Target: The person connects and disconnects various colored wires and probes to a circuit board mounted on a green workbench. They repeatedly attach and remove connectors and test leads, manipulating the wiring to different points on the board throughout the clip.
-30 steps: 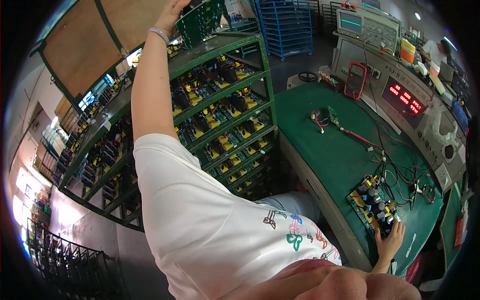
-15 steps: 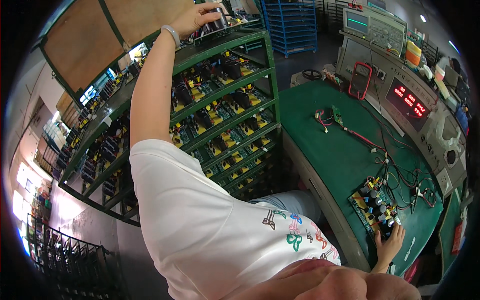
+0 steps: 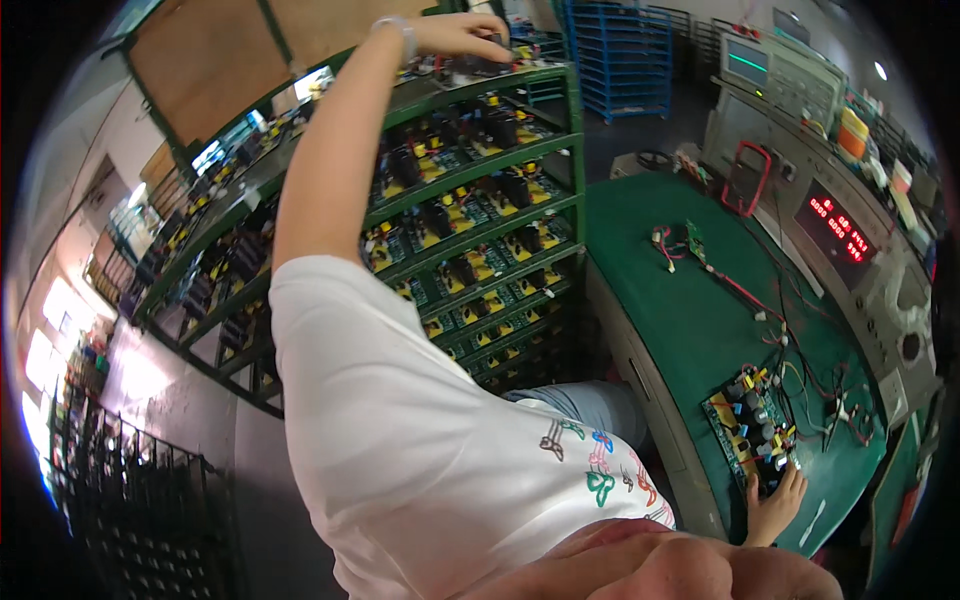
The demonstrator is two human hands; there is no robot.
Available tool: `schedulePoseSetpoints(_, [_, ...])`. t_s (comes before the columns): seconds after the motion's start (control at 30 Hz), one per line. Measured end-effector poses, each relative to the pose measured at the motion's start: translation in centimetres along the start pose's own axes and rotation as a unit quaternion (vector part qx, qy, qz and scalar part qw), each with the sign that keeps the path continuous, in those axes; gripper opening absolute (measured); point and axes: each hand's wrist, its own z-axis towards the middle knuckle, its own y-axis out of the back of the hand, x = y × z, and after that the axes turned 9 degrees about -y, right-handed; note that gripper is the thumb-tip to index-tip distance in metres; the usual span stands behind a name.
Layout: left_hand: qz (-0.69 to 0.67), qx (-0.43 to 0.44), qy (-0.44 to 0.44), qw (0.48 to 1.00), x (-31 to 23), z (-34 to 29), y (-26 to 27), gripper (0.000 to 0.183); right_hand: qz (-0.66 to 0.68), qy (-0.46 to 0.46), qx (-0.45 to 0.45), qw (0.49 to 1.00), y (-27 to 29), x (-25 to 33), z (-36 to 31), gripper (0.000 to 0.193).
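Up at the top shelf of the green rack (image 3: 577, 110), my left hand (image 3: 465, 38) has its fingers and thumb curled around a dark part of a circuit board (image 3: 470, 70). That board rests at or just over the shelf; blur and the hand hide part of it. At the lower right, my right hand (image 3: 775, 508) grips the near corner of another circuit board (image 3: 745, 425) lying on the green bench mat (image 3: 650, 300). This board carries yellow, black and blue parts, and thin wires run to it.
Rows of similar boards fill the rack's lower shelves. On the bench are a small green board (image 3: 694, 240) with wires, a red-rimmed multimeter (image 3: 746, 180), a panel with red digits (image 3: 835, 222) and tangled leads (image 3: 840, 410). An oscilloscope (image 3: 775, 75) stands above. Blue racks (image 3: 620, 65) stand behind.
My left hand and its board have shifted right and lowered, the board going from tilted to flatter. The whole view has swung slightly. My right hand stays at the bench board's corner.
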Motion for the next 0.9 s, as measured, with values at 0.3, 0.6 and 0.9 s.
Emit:
schedulePoseSetpoints(0.3, [-0.089, 0.072, 0.032, 0.993, -0.4, 0.8, -0.1, 0.061, -0.015, 0.014, 0.019, 1.000, 0.6, 0.0, 0.2, 0.065])
schedulePoseSetpoints(0.6, [-0.069, -0.048, 0.067, 0.994, 3.0, -6.9, 4.0, 0.043, -0.023, 0.015, 0.007, 1.000, 0.0, -0.7, 0.0, 0.064])
schedulePoseSetpoints(0.9, [-0.034, -0.065, 0.253, 0.965, 4.6, -24.9, 8.5, 0.039, -0.033, 0.015, 0.014, 0.999, -0.6, -1.1, -0.2, 0.061])
